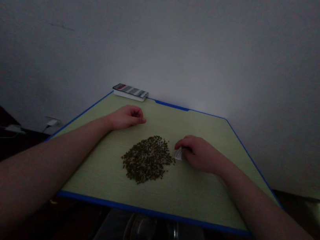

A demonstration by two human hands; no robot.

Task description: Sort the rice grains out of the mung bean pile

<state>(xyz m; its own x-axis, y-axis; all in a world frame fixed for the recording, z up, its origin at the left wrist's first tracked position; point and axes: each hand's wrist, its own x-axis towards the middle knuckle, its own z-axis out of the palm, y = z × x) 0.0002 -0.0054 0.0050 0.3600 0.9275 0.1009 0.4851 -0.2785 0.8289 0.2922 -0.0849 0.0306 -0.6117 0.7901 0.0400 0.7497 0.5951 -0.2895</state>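
Note:
A loose, roughly oval heap of small green-brown beans or seeds (148, 160) lies on the pale green tabletop (100, 183). My right hand (199, 153) rests just right of the heap. Between its thumb and bent fingers is a small white fan-shaped piece with fine lines (178, 154), its lower edge near the beans; the fingers hide part of it. Beyond the heap on the left, my left hand (127, 117) lies on the table with its fingers loosely curled and the thumb pointing right. Nothing shows inside that hand, and it is apart from the beans.
A phone (131, 90) lies on a white box (129, 96) at the far left corner. Blue edging (147, 210) borders the table, which stands against a pale wall (188, 44). Below the front edge is a clear round vessel (151, 238) between my legs. A plug (53, 122) and cables are at left.

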